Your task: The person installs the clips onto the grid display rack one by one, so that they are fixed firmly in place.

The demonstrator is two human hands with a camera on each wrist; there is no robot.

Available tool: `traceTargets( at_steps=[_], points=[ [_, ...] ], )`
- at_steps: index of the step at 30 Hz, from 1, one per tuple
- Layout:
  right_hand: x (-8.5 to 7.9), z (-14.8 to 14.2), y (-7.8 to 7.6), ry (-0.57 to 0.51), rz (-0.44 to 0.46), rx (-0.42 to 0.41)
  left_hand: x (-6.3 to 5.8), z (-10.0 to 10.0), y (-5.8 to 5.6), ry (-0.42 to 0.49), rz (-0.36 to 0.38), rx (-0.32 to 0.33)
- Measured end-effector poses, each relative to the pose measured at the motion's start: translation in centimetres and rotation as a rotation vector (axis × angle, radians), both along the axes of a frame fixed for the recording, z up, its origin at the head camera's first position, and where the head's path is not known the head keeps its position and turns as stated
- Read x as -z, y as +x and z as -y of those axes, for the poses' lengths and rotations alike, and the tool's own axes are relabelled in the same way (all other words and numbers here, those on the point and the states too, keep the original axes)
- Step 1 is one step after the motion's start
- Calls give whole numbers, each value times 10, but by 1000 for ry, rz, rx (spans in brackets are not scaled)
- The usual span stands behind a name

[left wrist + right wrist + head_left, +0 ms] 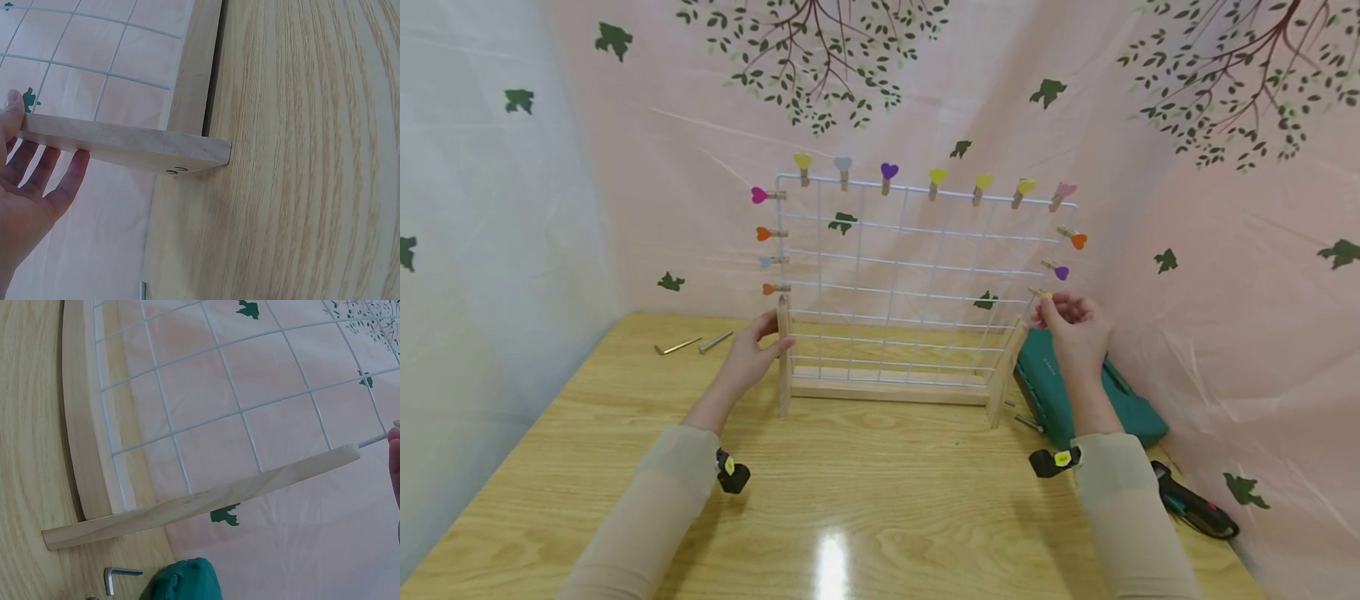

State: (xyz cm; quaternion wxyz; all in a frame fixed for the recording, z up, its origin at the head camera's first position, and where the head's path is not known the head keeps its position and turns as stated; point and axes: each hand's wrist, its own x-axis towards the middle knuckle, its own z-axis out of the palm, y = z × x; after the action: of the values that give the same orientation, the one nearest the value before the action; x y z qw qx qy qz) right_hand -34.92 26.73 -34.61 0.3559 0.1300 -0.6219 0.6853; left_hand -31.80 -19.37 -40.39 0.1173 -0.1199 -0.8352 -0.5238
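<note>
A white wire grid panel stands upright in a wooden base. Small heart-topped clothespins line its top and both sides, among them a purple one and an orange one. My left hand grips the base's left upright, thumb on one face and fingers on the other. At the grid's right edge, my right hand pinches a yellow heart clothespin, just below the purple one on that side. The right wrist view catches only fingertips at its border, beside the right upright.
Behind the right upright lies a green case, with a hex key near it. A black power tool sits at the right table edge. Bolts lie at the back left. Printed fabric hangs behind the table.
</note>
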Motion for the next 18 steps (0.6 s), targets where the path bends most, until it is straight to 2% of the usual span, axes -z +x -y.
traceTargets(
  at_steps=[2,3,6,7,8,9,10,13,14,18],
  points=[
    [-7,7,11,26,3,42,0,0,0,-5,-9,-1],
    [-5,5,9,14,-20,7,0,0,0,-7,-11,-2],
    [-6,6,10,-20,-38,-13,-1,-1,1,-6,-18,-4],
    [-2,2,4,-47,-63,-55,-1,-1,1,-6,-24,-4],
    [-3,2,4,-50,-62,-48,0,-1,1,-1,-28,-4],
    [-4,1,4,-43,-63,-29,-1,-1,2,6,-32,-1],
    [-9,5,11,-13,-36,39,0,-1,4,11,-33,-2],
    [-18,7,19,69,-11,156,-1,2,10,19,-30,-19],
    [-27,13,30,106,13,223,-1,4,13,19,-32,-22],
    [-41,18,47,193,0,289,-10,15,29,-40,-60,-61]
  ],
)
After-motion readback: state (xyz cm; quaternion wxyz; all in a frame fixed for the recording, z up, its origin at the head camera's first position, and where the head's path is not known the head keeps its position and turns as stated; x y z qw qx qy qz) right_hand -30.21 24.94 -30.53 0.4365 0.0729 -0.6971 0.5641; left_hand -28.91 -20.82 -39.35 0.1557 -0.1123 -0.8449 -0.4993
